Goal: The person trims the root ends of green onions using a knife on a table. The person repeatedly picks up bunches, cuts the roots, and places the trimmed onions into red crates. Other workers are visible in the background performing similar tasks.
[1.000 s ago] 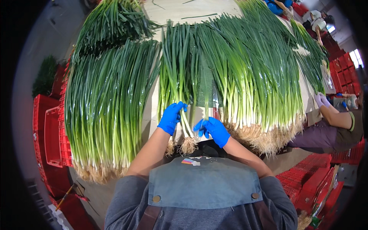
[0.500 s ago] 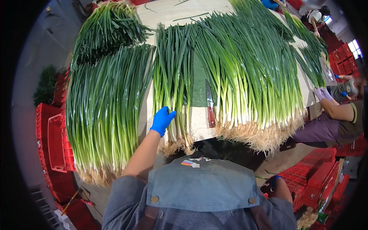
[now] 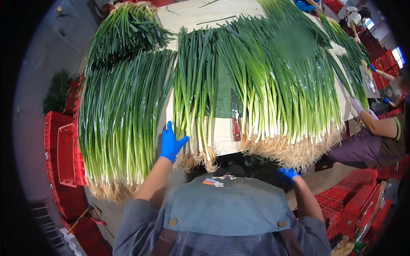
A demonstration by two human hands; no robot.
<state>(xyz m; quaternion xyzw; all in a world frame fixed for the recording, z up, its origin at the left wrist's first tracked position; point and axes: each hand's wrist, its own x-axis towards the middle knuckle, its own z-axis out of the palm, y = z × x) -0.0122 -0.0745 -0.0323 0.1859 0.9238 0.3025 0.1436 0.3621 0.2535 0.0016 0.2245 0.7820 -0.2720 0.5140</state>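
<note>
Over on the left, red crates [image 3: 66, 155], a thin yellowish stick [image 3: 79, 220] slanting just nearer! Near right, a stack of red crates [image 3: 348, 194]; past it, a co-worker [image 3: 356, 149] in purple trousers. Far right, a white-topped person [image 3: 354, 19], arm extended, and a bright window [image 3: 398, 56]!

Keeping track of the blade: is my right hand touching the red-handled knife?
Apart. The head view plainly shows your right hand well clear of the red-handled knife, with pale roots between them.
</note>
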